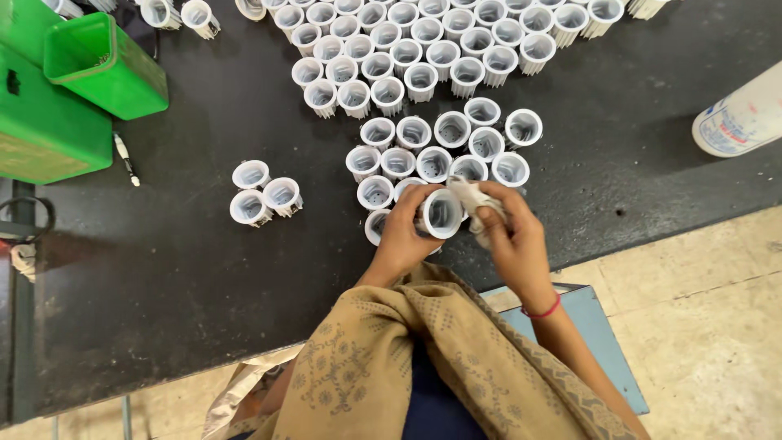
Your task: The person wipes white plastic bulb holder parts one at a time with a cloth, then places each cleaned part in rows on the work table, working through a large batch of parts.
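Left hand: my left hand (403,232) was wrapped around one white finned cup (442,213), fingers curled about its ribbed side, its open mouth turned toward me.
Right hand: my right hand (511,238) was pinching a crumpled pale cloth (475,198) between thumb and fingertips, just right of the cup's rim and touching it.
Held cup, place: near edge of the black table (204,269), in front of the near cluster of cups (444,151), lifted off the surface as far as I could tell.
Method, my judgement: the left grip wanted to be firm on the ribs so the cup would not spin; the cloth was best pushed inside with a fingertip and turned around the inner wall, then across the perforated bottom.
Care, my judgement: elbows had to stay in, since the upright cups stood close by and would tip easily.
Small group: three cups (265,194) stood apart to the left.
Far stock: a large packed batch of cups (423,41) at the far side.
Left fixtures: green bins (98,69), with a pen (125,159) beside them.
Far right: a white bottle (745,114) lying on its side.
Under me: a blue stool (603,342), patterned tan scarf (423,358) over my front.
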